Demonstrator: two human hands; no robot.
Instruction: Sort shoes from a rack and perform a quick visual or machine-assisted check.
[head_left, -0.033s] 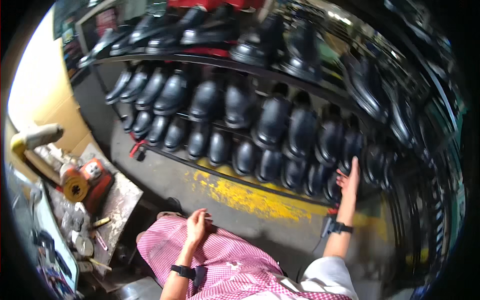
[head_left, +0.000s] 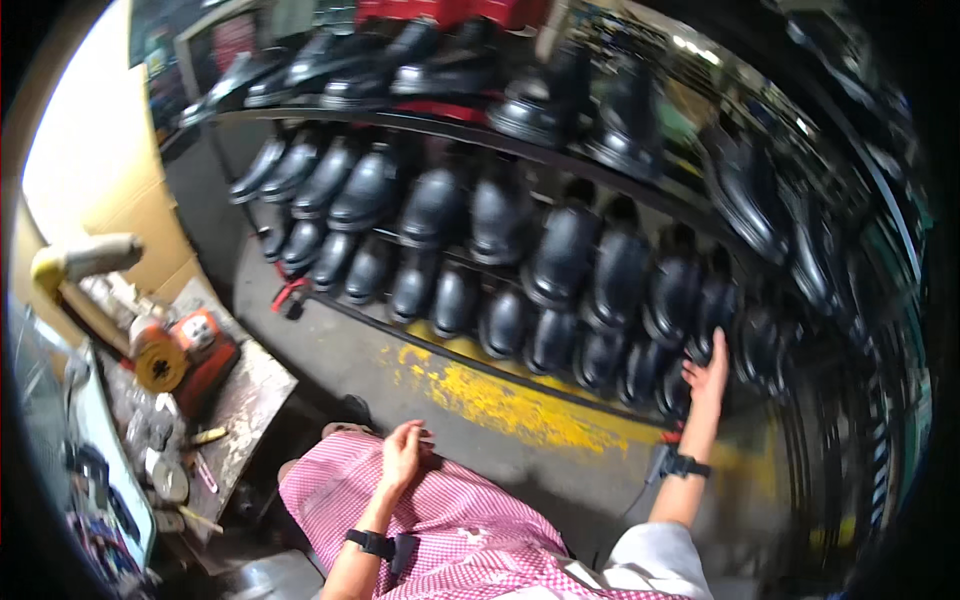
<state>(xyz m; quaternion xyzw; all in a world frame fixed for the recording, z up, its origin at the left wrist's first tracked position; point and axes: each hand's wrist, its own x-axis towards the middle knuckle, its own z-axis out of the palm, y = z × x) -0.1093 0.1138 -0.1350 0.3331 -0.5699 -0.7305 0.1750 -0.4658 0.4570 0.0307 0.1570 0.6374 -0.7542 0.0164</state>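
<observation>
My right hand (head_left: 706,378) reaches out at the right, fingers stretched apart, up to a black shoe (head_left: 714,305) on the rack's middle row. Its fingertips overlap the shoe's lower end; whether they touch it I cannot tell. Nothing shows in that hand. Over my lap, my left hand (head_left: 404,452) hovers near the pink checked apron (head_left: 450,505), fingers loosely bent and apart, no object visible in it. Black shoes fill the rack's rows, toes toward me in the lower two, and a large black shoe (head_left: 560,255) stands near the middle.
A worn workbench (head_left: 262,385) at the left carries an orange tool (head_left: 200,335), a yellow-orange roll (head_left: 158,362) and small hand tools. The rack's lower bar (head_left: 470,365) runs above a floor with a worn yellow stripe (head_left: 480,400). Cardboard (head_left: 165,235) leans behind the bench.
The whole view has shifted slightly, so the rack and bench sit a little lower and farther right. Both hands keep nearly the same pose, the right one still by the shoe.
</observation>
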